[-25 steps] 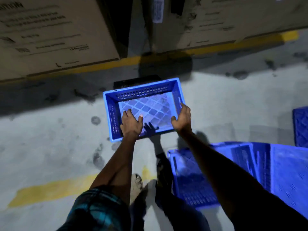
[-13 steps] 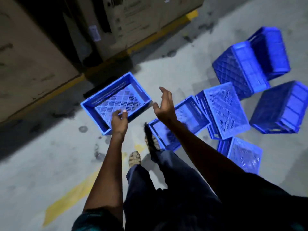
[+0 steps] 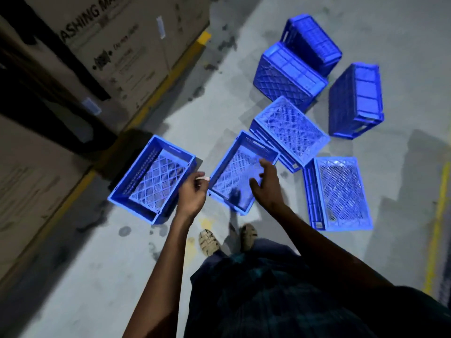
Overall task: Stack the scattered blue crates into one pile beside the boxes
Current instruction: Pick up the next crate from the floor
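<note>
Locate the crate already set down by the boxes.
Head view, left of centre: the upright crate sits beside the cardboard boxes, just left of the left hand.

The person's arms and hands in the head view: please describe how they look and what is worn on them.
Both forearms are bare up to the dark, short sleeves at the frame's bottom edge. The left hand and right hand wear no gloves. No watch, ring or bracelet is visible, though the light is dim and bluish.

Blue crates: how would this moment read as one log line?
base crate by boxes | left hand, right hand empty | next crate unlifted
</note>
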